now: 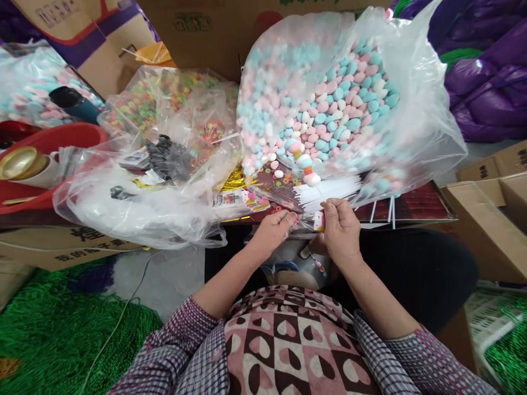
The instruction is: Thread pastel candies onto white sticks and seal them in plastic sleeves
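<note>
Biggest thing in front of you is the clear candy bag [354, 99], slumped open on the far right of the bench [415, 207] and packed with pink, blue and white sweets; its lower lip spills over a fan of white sticks [329, 193]. To its left a crumpled plastic sheet [140, 203] hangs over the bench's near edge, with a bag of coloured rings [164, 96] behind it and a red basin [45, 159] at the far left. Cardboard boxes [489, 219] crowd the right side, so your open room is only the narrow strip at the bench's front edge, just above your lap. Your left hand [274, 230] sits there, fingers curled shut on the edge of a thin clear wrapper [304, 225]. Your right hand [341, 230] is just beside it, thumb and forefinger pinched tight on a small printed packet [319, 220]. A stacked sweet skewer [307, 164] stands just above your hands, against the bag's lip.
</note>
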